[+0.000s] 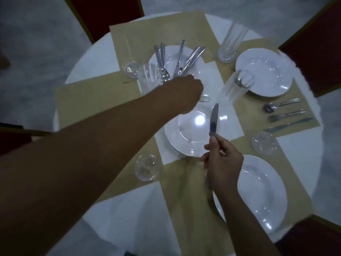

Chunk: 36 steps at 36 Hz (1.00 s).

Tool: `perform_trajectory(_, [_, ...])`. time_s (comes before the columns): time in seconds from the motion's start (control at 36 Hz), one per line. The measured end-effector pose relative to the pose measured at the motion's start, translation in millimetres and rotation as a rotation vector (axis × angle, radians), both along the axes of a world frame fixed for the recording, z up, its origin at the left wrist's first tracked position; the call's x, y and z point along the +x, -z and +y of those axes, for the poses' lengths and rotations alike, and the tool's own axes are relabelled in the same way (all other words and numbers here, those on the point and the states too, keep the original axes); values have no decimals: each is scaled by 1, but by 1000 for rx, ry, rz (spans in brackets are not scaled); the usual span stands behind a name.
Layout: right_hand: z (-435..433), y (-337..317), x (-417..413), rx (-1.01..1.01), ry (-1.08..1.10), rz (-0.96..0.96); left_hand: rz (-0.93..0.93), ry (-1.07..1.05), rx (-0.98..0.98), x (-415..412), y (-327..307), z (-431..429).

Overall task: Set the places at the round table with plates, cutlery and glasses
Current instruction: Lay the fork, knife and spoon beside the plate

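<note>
Round bench (96, 58), tan mats: far plate (195, 71) carries the loose cutlery pile (184, 60), plate stack (184, 137) sits mid-bench, near-right plate (262, 191) has no cutlery beside it yet. Left hand (184, 95) is clenched at the pile, fork (204, 98) tines showing past it, apparently grasping the fork; right hand (221, 159) pinches the knife (214, 117) by its handle, blade up over the stack. Judgement: lift the fork clear of the tall glass (149, 78) beside the forearm, then lay both pieces parallel beside the near-right plate.
</note>
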State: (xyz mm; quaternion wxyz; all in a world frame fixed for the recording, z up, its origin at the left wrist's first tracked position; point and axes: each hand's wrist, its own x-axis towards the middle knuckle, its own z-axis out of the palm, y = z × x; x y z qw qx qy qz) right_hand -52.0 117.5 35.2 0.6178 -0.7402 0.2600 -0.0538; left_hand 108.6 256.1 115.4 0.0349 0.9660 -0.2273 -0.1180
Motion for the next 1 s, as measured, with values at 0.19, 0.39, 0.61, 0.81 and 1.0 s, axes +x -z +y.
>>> perform_trajectory(0.19, [-25, -8, -66, -128, -181, 21, 253, -547, -360, -117, 41, 2])
perform_trajectory(0.39, [-42, 4, -109, -159, -405, 151, 424, -996, -601, -221, 80, 12])
perform_trajectory(0.61, [-38, 34, -133, -372, -695, 306, 436, -1270, -806, -295, 98, 48])
perform_trajectory(0.81, [-12, 47, -145, -434, -776, 331, 367, -1243, -780, -321, 97, 65])
perform_trajectory(1.0, [1, 59, -142, -510, -763, 369, 384, -1225, -810, -333, 102, 68])
